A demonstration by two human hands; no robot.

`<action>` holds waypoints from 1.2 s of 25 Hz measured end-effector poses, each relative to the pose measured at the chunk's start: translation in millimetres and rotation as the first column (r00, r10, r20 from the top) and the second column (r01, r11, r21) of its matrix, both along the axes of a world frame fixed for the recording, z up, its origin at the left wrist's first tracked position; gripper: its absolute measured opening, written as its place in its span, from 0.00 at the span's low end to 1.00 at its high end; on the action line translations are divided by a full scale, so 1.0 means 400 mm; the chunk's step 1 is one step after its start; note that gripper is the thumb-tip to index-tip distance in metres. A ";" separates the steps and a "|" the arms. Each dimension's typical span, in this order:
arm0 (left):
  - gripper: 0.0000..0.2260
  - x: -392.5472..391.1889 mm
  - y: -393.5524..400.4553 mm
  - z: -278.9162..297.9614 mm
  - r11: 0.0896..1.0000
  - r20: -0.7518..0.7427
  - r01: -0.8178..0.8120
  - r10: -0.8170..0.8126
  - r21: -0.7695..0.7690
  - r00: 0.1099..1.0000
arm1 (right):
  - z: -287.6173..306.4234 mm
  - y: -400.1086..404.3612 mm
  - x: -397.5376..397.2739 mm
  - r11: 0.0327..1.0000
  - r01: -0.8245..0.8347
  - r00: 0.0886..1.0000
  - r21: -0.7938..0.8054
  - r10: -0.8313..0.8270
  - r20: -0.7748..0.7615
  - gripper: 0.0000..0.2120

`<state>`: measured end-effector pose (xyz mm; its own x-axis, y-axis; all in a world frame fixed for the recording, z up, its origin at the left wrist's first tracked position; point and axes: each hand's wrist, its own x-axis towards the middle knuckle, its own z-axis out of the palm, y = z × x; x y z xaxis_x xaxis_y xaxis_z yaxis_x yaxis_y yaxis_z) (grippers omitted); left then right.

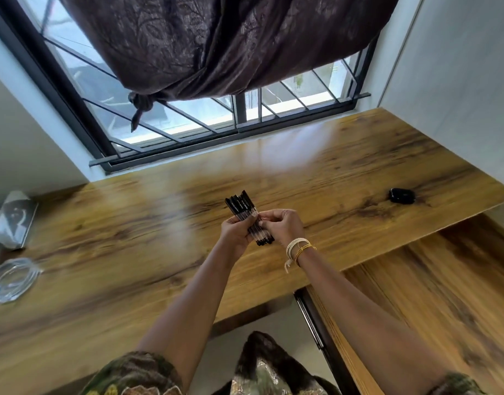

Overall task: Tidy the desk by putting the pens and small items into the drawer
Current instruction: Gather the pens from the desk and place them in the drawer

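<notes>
A: Where are the pens (248, 217) right now?

B: In a bundle over the middle of the table (316, 172), lifted off the wood. The left hand (234, 232) is wrapped around the bundle from below, and the right hand (282, 226) pinches it near the middle with thumb and fingertips. Both hands are grasping the pens; neither one is free.

A: And the drawer?

B: I judge the drawer (433, 295) is the lower wooden surface pulled out at the right, below the table edge. The pens are not in it yet.

A: What could go wrong?

B: The bundle is loose, several slim pens lying side by side. If either grip eases during the carry to the right, one may slide out endwise and roll across the table or drop to the floor near the lap. The ends also look uneven, so a pen sticking out could catch on the table edge on the way down.

A: Anything else left out?

B: A small black case (401, 195) sits well apart at the far right. It is easy to overlook. At the left there is a bag (11, 277) of clear plastic and a grey packet (12, 220).
</notes>
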<state>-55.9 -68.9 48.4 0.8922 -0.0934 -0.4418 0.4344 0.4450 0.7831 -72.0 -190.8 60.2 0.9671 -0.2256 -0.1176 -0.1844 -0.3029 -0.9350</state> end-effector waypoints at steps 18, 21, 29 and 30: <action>0.03 -0.330 0.154 -0.055 0.987 -0.050 0.152 -0.150 0.043 0.987 | -0.034 0.078 -0.360 0.835 -0.006 0.829 0.550 0.312 -0.464 0.05; 0.02 -0.361 0.115 -0.062 0.984 -0.062 0.171 -0.168 0.048 0.984 | -0.034 0.019 -0.397 0.827 -0.072 0.772 0.557 0.400 -0.494 0.05; 0.04 -0.472 -0.145 -0.069 0.970 -0.085 0.239 -0.235 0.048 0.968 | -0.054 -0.224 -0.501 0.792 -0.169 0.663 0.587 0.532 -0.527 0.09; 0.04 -0.494 -0.189 -0.070 0.973 -0.087 0.229 -0.225 0.038 0.970 | -0.057 -0.272 -0.520 0.780 -0.191 0.645 0.596 0.557 -0.523 0.12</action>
<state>-253.4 -144.3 20.5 0.8106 -0.2669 -0.5213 0.5834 0.2906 0.7584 -279.9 -299.8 37.3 0.5798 0.3960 -0.7121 -0.7530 -0.0733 -0.6539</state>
